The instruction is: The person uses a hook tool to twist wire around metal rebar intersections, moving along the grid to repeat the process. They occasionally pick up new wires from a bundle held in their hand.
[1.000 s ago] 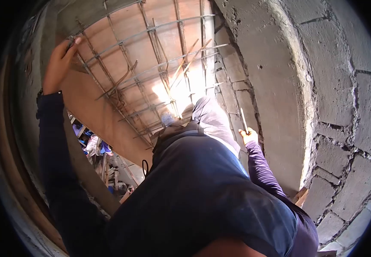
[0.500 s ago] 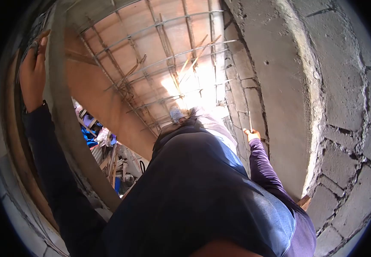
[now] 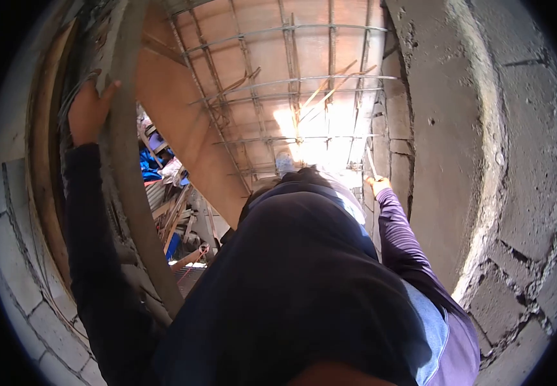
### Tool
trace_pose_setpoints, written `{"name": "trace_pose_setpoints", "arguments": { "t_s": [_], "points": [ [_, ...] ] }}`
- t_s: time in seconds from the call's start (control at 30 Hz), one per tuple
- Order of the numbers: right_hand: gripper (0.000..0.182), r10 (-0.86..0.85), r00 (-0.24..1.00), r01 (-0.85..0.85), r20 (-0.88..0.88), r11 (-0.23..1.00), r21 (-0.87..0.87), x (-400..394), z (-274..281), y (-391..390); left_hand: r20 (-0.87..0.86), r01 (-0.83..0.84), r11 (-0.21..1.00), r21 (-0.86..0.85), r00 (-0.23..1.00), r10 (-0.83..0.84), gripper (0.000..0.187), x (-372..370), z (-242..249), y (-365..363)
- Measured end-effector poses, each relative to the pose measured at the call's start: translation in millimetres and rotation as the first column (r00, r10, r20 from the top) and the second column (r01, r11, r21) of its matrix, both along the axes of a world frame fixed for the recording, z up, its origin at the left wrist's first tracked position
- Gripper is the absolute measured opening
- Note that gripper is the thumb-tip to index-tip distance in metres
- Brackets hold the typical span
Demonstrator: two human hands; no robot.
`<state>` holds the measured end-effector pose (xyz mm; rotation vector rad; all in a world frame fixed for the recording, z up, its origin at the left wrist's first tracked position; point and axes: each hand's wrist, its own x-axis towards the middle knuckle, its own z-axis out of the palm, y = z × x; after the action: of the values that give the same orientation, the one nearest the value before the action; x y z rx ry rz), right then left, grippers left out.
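Note:
My left hand (image 3: 89, 110) is raised at the upper left, its fingers bent around a bundle of thin wires (image 3: 67, 106) that trails down beside the wrist. Its thumb is spread toward the edge of a narrow concrete post (image 3: 126, 122). Low on the right, my right hand (image 3: 379, 185) is closed around a thin rod-like tool (image 3: 371, 161) pointing up and away; its tip is hard to make out against the glare. Ahead of my body, a grid of steel rebar (image 3: 291, 83) stands in front of an orange-brown board (image 3: 259, 45).
A plastered concrete wall (image 3: 449, 141) and rough block wall (image 3: 516, 128) rise close on my right. Timber (image 3: 50, 148) runs along the left. Through a gap lies debris with a blue sheet (image 3: 149, 164) and wood scraps. Bent bar ends (image 3: 343, 77) project from the grid.
The view has turned, so the rebar and walls sit further right. My left hand has come lower, with its thumb now apart from the fingers. My right hand still grips the thin tool.

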<state>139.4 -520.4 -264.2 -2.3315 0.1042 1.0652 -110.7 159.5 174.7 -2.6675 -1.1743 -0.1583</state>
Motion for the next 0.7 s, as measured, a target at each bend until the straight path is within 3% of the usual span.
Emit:
{"name": "trace_pose_setpoints", "arguments": {
  "t_s": [0.07,0.13,0.17,0.23,0.3,0.4,0.5,0.6,0.67,0.7],
  "points": [
    [0.039,0.029,0.996,-0.03,0.079,0.999,0.01,13,6,9,0.032,0.003,1.0,-0.007,0.999,-0.002,0.062,-6,-15,5],
    [0.04,-0.016,0.999,0.022,-0.028,0.972,0.233,31,3,8,0.068,-0.023,1.0,0.0,0.997,0.023,0.064,-13,-27,9],
    [0.04,-0.006,0.995,0.023,-0.101,0.984,0.174,41,5,5,0.073,-0.086,0.996,-0.022,0.993,0.088,0.066,-16,-33,12],
    [0.039,0.029,0.998,-0.023,-0.06,0.996,0.086,50,6,0,0.08,-0.161,0.986,-0.04,0.983,0.164,0.068,-21,-42,18],
    [0.04,0.113,0.993,-0.114,-0.017,0.993,-0.013,58,6,-7,0.234,-0.068,0.997,0.039,0.971,0.057,0.068,-26,-53,23],
    [0.043,0.136,0.987,-0.142,-0.085,0.987,-0.075,68,5,-10,0.281,-0.08,0.995,-0.052,0.955,0.091,0.066,-23,-48,19],
    [0.044,0.212,0.962,-0.229,-0.17,0.97,-0.083,74,14,17,0.309,-0.018,1.0,0.016,0.951,0.012,0.072,-28,-52,24],
    [0.048,0.326,0.913,-0.361,-0.245,0.925,-0.116,82,12,58,0.299,-0.076,0.997,-0.008,0.951,0.075,0.072,-27,-54,26],
    [0.045,0.446,0.879,-0.464,-0.169,0.881,-0.093,88,-7,87,0.283,-0.115,0.993,-0.032,0.952,0.12,0.067,-22,-52,23],
    [0.037,0.429,0.893,-0.43,-0.136,0.902,0.024,89,-31,98,0.272,-0.148,0.988,-0.048,0.949,0.156,0.061,-21,-52,23]
  ]
}}
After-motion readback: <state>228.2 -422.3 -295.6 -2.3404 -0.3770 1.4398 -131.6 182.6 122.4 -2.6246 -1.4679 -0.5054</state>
